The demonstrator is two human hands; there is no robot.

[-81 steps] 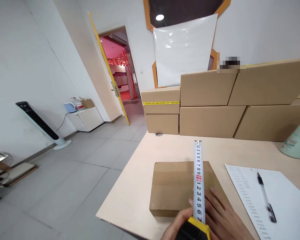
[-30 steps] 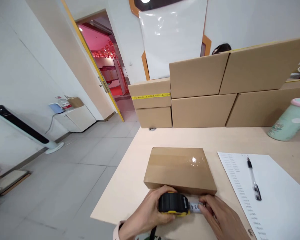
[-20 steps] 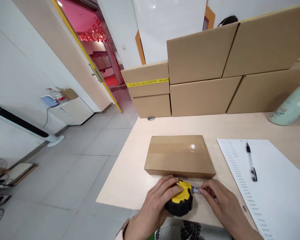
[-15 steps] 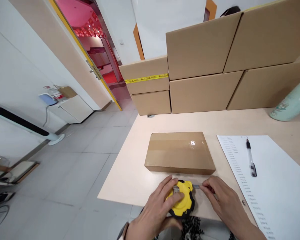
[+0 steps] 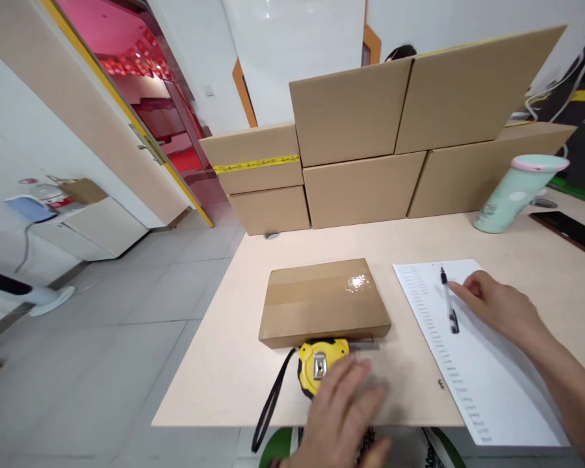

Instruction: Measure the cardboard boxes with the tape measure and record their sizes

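A flat brown cardboard box (image 5: 324, 300) lies on the light wooden table (image 5: 409, 244). Against its near edge rests a yellow and black tape measure (image 5: 319, 364) with a black wrist strap (image 5: 272, 402) trailing off the table's front. My left hand (image 5: 344, 416) hovers just behind the tape measure, fingers spread and blurred, holding nothing. My right hand (image 5: 500, 307) reaches over the white printed sheet (image 5: 468, 351), fingers extended, its fingertips next to the black pen (image 5: 447, 300) lying there.
Large cardboard boxes (image 5: 400, 149) are stacked along the table's far edge, one with yellow tape (image 5: 256, 164). A mint cup with a pink lid (image 5: 515, 193) and a dark phone (image 5: 572, 231) sit at the right. An open doorway (image 5: 141, 97) and white cabinet (image 5: 90, 221) lie left.
The tape has retracted and the tape measure now lies on the table. My left hand has let go of it. My right hand has moved right, over to the pen.
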